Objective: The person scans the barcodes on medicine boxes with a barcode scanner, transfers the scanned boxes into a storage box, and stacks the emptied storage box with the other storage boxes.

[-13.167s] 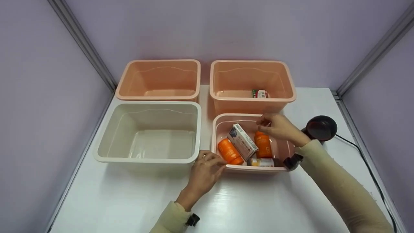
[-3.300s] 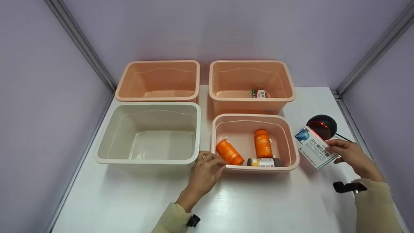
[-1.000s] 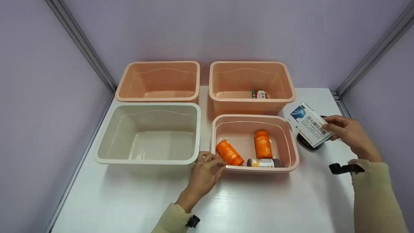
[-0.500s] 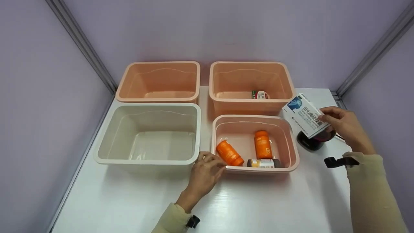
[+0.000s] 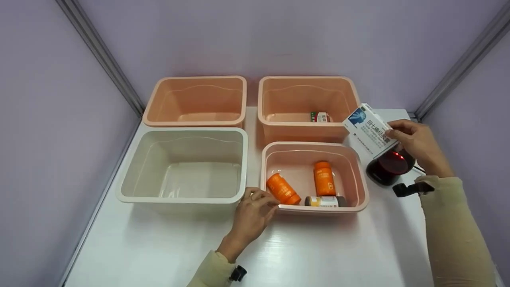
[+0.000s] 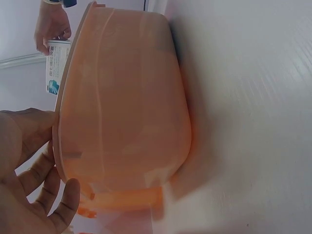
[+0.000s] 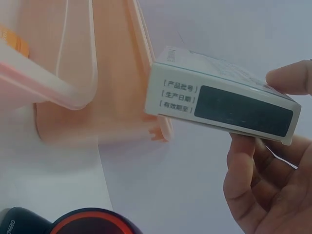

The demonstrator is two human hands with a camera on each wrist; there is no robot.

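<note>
My right hand (image 5: 422, 145) pinches a white medicine box (image 5: 370, 129) by its right end, thumb on the printed face. The box is held up, tilted, overlapping the front right corner of the back right orange bin (image 5: 306, 129) in the head view. The right wrist view shows the end flap of the medicine box (image 7: 224, 105) with a dark panel. My left hand (image 5: 253, 215) grips the front left corner of the pink bin's rim (image 5: 318, 209). Inside that bin lie two orange bottles (image 5: 324, 179) and a brown bottle (image 5: 324, 201) with a white and yellow label.
Below the held box stands a black scanner (image 5: 388, 169) with red light showing, its cable running right. A small green and white box (image 5: 320, 116) lies in the back right bin. A grey-white bin (image 5: 181, 199) and another orange bin (image 5: 195, 123) stand at left.
My right hand has carried the medicine box out of the pink bin to the scanner, then upward and leftward toward the back right bin. The left hand stays at the pink bin's corner.
</note>
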